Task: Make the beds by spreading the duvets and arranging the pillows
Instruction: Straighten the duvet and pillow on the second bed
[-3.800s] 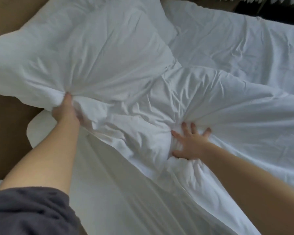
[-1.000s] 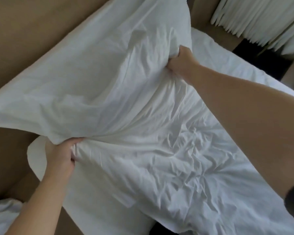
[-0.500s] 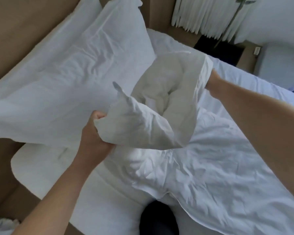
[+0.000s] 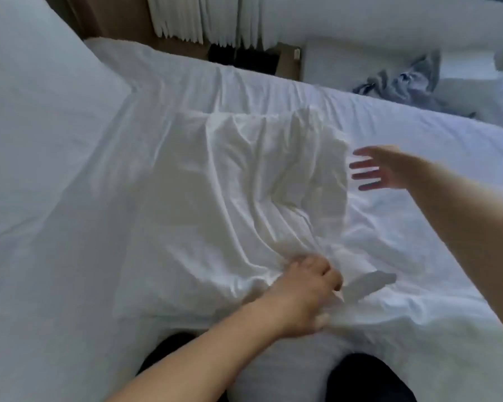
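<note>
A crumpled white pillow (image 4: 244, 198) lies in the middle of the bed, on the white sheet (image 4: 404, 146). My left hand (image 4: 305, 291) grips the pillow's near edge, fingers curled into the fabric. To the pillow's right my right hand (image 4: 378, 169) hovers with fingers spread and holds nothing. A second white pillow (image 4: 35, 111) lies at the left. Rumpled white duvet (image 4: 418, 285) covers the bed's near right part.
White curtains (image 4: 204, 18) hang at the back above a dark gap beside the bed. A grey garment (image 4: 404, 82) lies on a white surface at the far right. My dark-clothed knees (image 4: 369, 378) rest on the bed's near edge.
The pillow has come down from mid-air onto the bed. My right hand let go of it and opened. My view swung right, away from the headboard.
</note>
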The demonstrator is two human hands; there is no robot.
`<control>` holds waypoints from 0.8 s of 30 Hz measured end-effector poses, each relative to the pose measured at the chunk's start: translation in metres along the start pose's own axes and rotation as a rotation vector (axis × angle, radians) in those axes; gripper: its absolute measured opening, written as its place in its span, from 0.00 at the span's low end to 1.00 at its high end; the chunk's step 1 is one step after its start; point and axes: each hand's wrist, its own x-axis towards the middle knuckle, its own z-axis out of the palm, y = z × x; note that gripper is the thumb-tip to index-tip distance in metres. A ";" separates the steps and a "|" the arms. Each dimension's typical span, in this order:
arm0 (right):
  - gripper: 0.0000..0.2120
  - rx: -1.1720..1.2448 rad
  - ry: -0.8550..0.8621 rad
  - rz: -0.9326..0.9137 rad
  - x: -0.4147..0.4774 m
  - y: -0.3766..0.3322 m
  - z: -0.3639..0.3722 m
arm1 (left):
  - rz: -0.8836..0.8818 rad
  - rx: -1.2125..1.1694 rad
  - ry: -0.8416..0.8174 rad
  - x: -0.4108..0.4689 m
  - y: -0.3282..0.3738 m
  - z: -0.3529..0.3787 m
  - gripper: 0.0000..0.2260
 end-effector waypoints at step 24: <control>0.16 -0.202 0.342 -0.094 0.040 0.184 -0.008 | -0.847 0.410 0.283 -0.012 -0.113 -0.011 0.31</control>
